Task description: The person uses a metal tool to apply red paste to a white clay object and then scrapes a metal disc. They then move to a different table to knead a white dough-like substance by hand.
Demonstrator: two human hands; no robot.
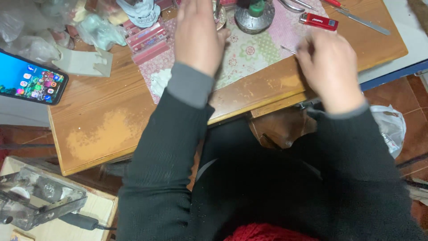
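Note:
My left hand (196, 33) reaches forward over a pink patchwork cloth (249, 51) on the wooden table (102, 116), its fingers at a small metal bowl-like object (220, 18) that it mostly hides. My right hand (330, 67) is curled near the table's right front edge and pinches a thin metal pin or needle (288, 49) whose tip sticks out to the left. A round grey metal stand with a green knob (255, 15) sits just beyond, between the hands. Both sleeves are dark with grey cuffs.
A red lighter (318, 21) and a metal file (363, 21) lie at the back right. Pink bars (147, 40), white plaster shapes (87, 62) and plastic bags (31, 40) crowd the back left. A lit phone (31, 78) overhangs the left edge. A clear box (40, 196) stands at lower left.

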